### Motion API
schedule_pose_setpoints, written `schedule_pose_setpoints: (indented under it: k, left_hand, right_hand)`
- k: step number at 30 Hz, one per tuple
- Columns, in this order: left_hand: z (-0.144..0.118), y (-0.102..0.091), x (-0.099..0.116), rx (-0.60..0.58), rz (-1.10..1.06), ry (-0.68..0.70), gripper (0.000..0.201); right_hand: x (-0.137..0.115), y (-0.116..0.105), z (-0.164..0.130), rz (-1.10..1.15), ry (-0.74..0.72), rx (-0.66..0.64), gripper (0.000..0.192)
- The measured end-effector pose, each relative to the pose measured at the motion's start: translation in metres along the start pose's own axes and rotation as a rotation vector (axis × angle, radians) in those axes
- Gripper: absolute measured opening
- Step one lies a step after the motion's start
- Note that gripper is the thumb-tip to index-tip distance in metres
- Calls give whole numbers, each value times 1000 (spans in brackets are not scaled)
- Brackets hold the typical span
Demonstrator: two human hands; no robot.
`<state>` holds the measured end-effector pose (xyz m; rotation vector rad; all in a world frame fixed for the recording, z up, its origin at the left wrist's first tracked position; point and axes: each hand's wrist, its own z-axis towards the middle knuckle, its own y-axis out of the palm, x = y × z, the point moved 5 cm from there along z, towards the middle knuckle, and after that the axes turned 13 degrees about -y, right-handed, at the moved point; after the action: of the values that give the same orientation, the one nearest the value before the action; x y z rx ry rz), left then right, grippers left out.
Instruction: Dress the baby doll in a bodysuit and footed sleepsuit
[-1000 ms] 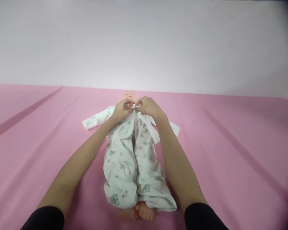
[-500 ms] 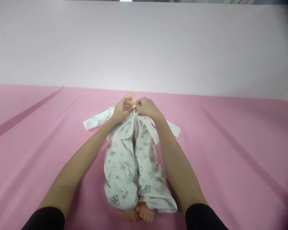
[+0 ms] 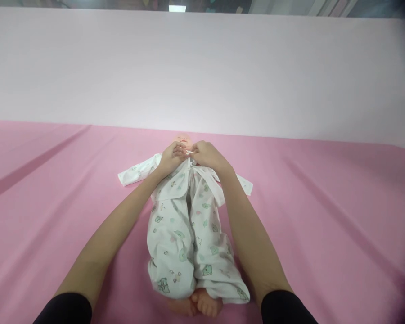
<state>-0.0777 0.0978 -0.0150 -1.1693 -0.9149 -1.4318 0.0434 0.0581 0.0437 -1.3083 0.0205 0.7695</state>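
A baby doll (image 3: 206, 302) lies on its back with its feet toward me, dressed in white printed trousers (image 3: 172, 238) and a white wrap top (image 3: 172, 184). Both my hands meet at the top's neckline, just below the doll's chin. My left hand (image 3: 172, 158) is closed, its thumb and fingertips pinching a thin white cloth tie of the top. From the other side my right hand (image 3: 207, 155) also pinches the tie, with its fingers curled. The fingertips nearly touch and hide most of the tie. Both sleeves lie spread out sideways.
A pink sheet (image 3: 70, 216) with several long creases covers the surface under the doll. Beyond the doll's head rises a plain white panel (image 3: 202, 67). Behind its top edge, part of a room with a bright light (image 3: 177, 8) shows.
The view has tipped slightly upward. My hands have drawn closer together at the neckline, and the tie that stood up between them now shows less. More of the doll's head is visible.
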Motion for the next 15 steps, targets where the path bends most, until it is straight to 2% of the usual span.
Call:
schedule_pose_setpoints:
  k: [3,9,15]
  left_hand:
    - [0,-1,-1,-11,-10,-1,28]
    - [2,-2,-3,-6,18,43,34]
    - [1,-2,0,-12,5,54,41]
  right_hand:
    - [-3,-1,-1,-4,-25,-7,22]
    - [5,0,-1,164,-32,-41,32]
    - [11,5,-5,379,19,-145,15]
